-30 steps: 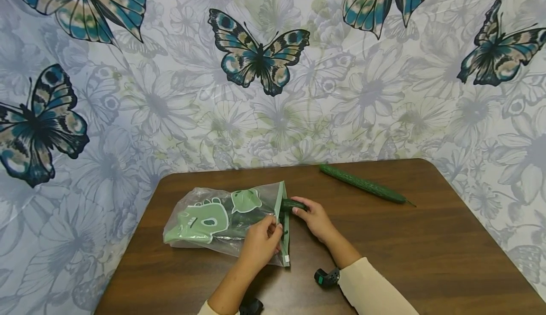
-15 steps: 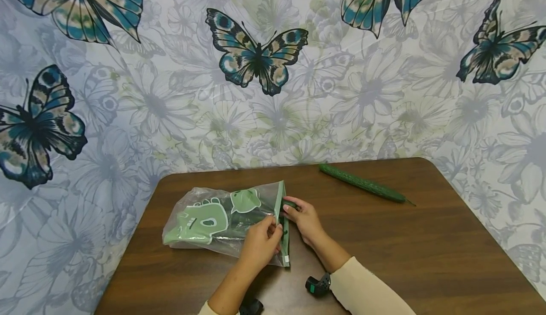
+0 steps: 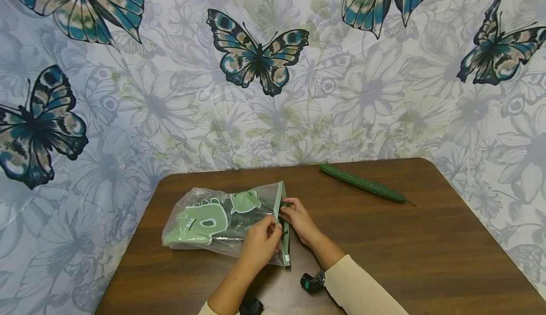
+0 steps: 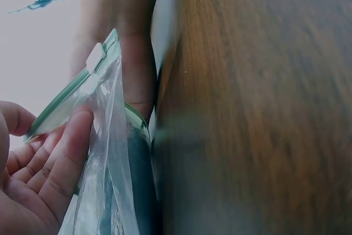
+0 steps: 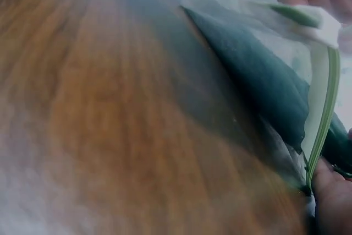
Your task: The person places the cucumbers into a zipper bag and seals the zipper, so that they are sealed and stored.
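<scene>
A clear zip bag with green animal prints (image 3: 204, 222) lies on the table, its green-edged mouth facing right. My left hand (image 3: 261, 239) pinches the upper edge of that mouth between thumb and fingers. At the opening, my right hand (image 3: 300, 220) grips the end of a cucumber (image 3: 285, 204), most of which is inside the bag. The right wrist view shows another cucumber (image 5: 253, 75) lying within the bag along the table, beside the held cucumber (image 5: 336, 147). The right fingertips are partly hidden by the bag's edge.
One more cucumber (image 3: 362, 183) lies at the back right of the brown wooden table (image 3: 405, 248). A white slider (image 3: 286, 258) sits at the near end of the bag's zip. Behind the table hangs a butterfly-patterned cloth (image 3: 273, 125).
My right hand has moved left with the cucumber, which has slid further into the bag until only its end shows. The left hand has kept its hold on the bag's edge.
</scene>
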The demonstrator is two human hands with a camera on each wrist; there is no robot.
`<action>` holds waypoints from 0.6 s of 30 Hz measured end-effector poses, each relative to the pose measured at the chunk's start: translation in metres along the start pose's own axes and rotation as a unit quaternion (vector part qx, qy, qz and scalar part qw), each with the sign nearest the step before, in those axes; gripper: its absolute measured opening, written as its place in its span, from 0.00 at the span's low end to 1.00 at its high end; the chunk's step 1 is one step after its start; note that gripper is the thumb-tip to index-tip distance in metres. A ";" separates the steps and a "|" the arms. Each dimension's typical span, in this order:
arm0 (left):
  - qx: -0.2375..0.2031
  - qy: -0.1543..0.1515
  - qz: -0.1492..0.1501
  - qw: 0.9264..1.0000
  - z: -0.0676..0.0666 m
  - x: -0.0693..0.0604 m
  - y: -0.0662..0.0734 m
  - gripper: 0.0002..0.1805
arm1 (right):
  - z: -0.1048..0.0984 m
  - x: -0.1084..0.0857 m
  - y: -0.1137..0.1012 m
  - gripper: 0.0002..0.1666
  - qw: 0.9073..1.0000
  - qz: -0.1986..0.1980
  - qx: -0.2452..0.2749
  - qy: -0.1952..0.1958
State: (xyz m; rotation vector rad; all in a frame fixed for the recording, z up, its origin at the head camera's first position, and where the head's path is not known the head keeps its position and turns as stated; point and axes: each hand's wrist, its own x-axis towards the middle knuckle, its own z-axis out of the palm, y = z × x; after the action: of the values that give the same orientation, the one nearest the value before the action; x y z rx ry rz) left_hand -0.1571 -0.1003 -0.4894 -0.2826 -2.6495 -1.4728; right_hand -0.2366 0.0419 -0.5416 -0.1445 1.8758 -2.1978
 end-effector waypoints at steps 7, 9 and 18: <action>0.003 0.004 0.004 1.000 0.001 0.000 -0.001 0.06 | 0.000 0.003 0.003 0.22 0.997 -0.028 -0.060 0.028; 0.002 0.005 0.006 1.000 0.001 0.000 -0.001 0.06 | -0.001 0.003 0.004 0.21 0.995 -0.044 -0.090 0.027; 0.000 0.007 0.003 1.000 0.002 0.000 -0.001 0.05 | 0.000 0.008 0.006 0.21 0.965 -0.085 -0.244 0.037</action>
State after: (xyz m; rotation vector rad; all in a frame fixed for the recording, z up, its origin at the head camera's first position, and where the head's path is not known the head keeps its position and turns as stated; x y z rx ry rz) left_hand -0.1572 -0.0989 -0.4910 -0.2802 -2.6352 -1.4688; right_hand -0.2431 0.0388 -0.5479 -0.3241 2.4993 -1.8094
